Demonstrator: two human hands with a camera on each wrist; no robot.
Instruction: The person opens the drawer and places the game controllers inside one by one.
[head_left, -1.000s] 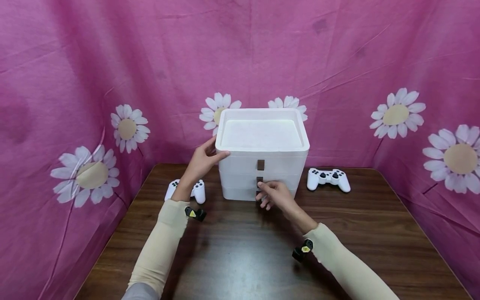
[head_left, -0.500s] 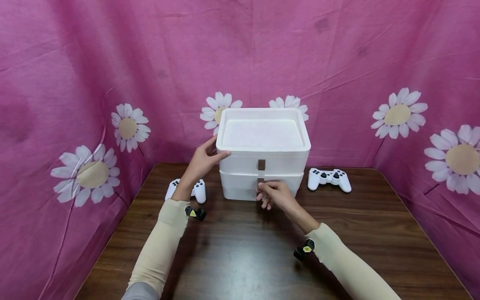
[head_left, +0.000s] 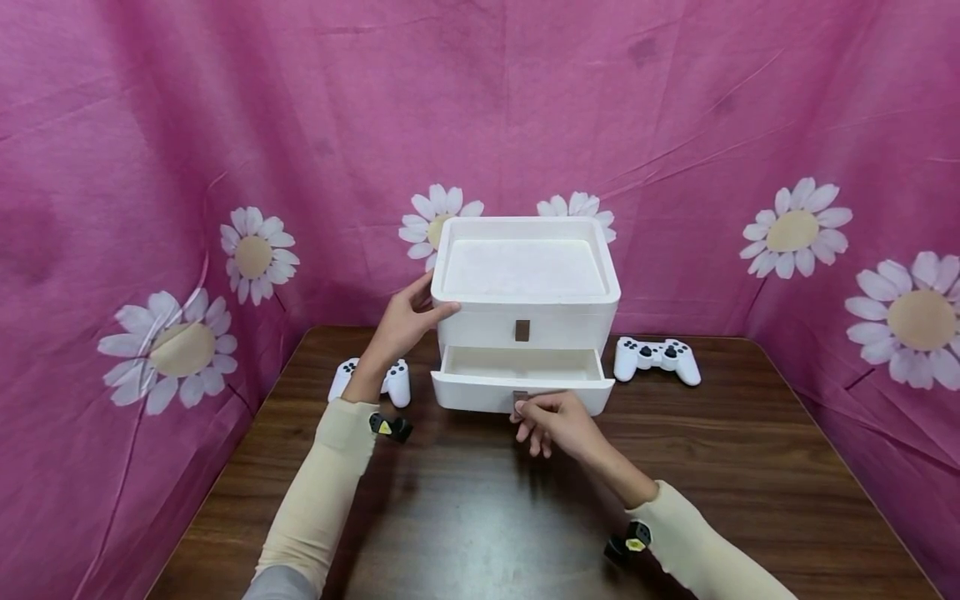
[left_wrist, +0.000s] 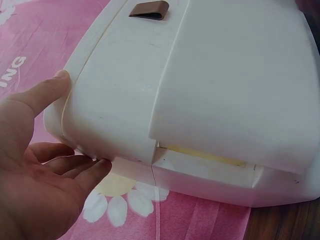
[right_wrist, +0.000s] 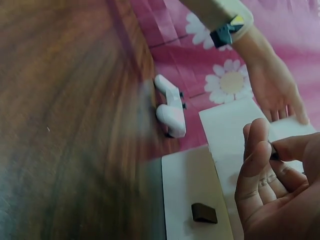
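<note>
A white drawer unit [head_left: 480, 325] with a shallow tray top stands at the back of the table. Its middle drawer [head_left: 465, 392] is pulled out toward me, with only its white inner walls and floor showing. My right hand [head_left: 558, 421] pinches that drawer's brown pull tab [head_left: 521, 400] between thumb and fingers. At the unit's upper left corner, my left hand [head_left: 408, 323] holds on, thumb at the front edge and fingers along the side. A brown tab [head_left: 522, 330] marks the top drawer. The lowest drawer's tab [right_wrist: 204, 213] shows in the right wrist view.
White game controllers lie on both sides of the unit: one at the right [head_left: 657, 358], one at the left [head_left: 397, 383], partly behind my left wrist. A pink cloth [head_left: 675, 125] with daisies hangs around the brown wooden table [head_left: 465, 517].
The middle drawer has slid from closed to well out toward me. My right hand has come nearer together with its tab. The left hand stays at the corner.
</note>
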